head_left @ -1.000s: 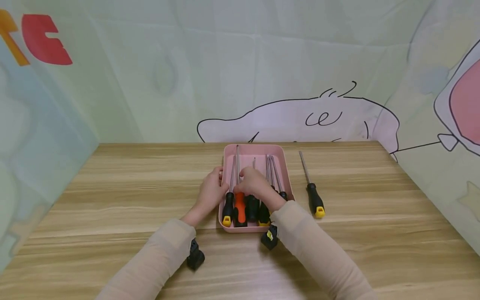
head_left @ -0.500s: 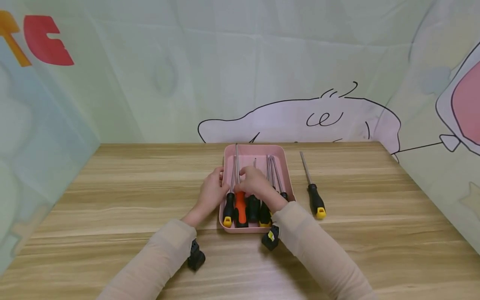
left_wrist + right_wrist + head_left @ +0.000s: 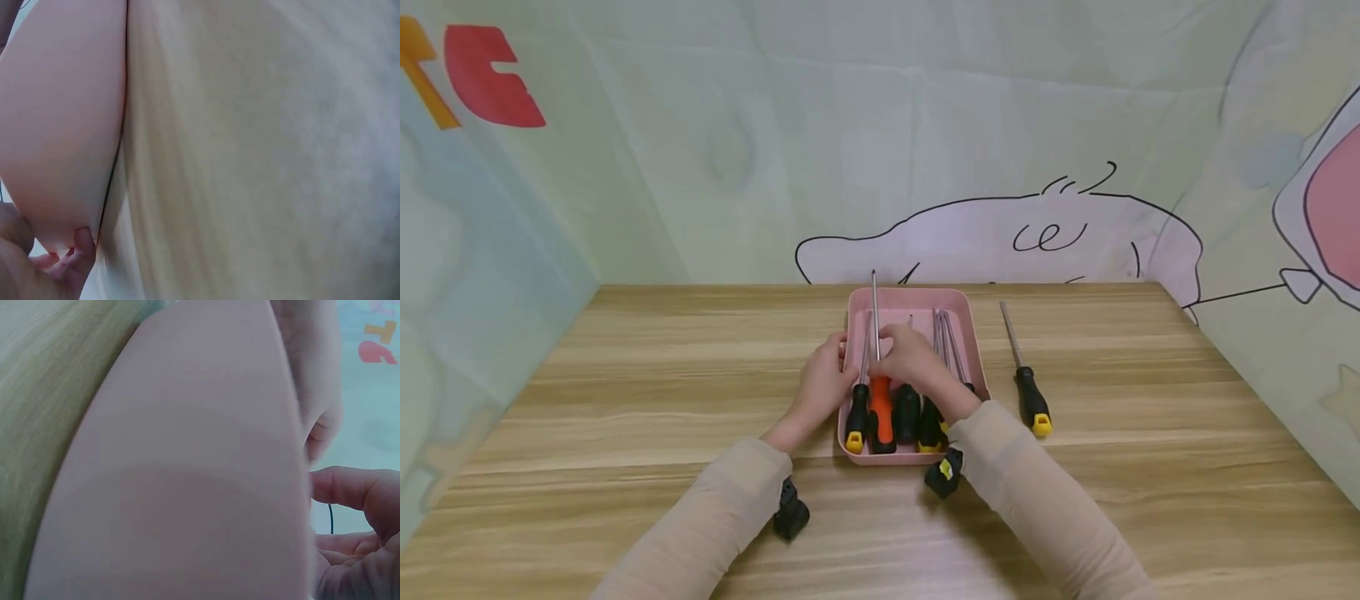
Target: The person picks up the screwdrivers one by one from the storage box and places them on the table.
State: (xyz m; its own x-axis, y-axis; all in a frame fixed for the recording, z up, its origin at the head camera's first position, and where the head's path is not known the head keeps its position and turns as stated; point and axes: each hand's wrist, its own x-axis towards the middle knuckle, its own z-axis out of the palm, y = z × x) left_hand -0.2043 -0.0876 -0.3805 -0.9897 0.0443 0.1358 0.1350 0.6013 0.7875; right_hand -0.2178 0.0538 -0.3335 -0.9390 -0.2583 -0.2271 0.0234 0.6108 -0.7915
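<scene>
A pink tray [image 3: 925, 298] holds several screwdrivers side by side. My left hand [image 3: 823, 379] grips the tray's left wall, thumb inside and fingers outside; in the left wrist view its fingers [image 3: 81, 250] curl at the wall's end. Over the tray, my right hand [image 3: 917, 362] pinches an orange-and-black screwdriver [image 3: 882, 412] where handle meets shaft. Its shaft points away from me, the tip standing above the far rim. To its left lies a black screwdriver with a yellow end [image 3: 856, 417]. The right wrist view shows the right hand [image 3: 365, 531] above the tray wall [image 3: 169, 456], screwdrivers hidden.
A black screwdriver with a yellow end [image 3: 1032, 396] lies on the wooden table [image 3: 662, 375], right of the tray. Under the right forearm more black handles [image 3: 907, 415] sit in the tray. A printed cloth backdrop [image 3: 700, 167] rises behind the table.
The orange screwdriver's tip has risen from the tray's far rim to above it, with my right hand lifting slightly. My left hand and the tray have stayed put.
</scene>
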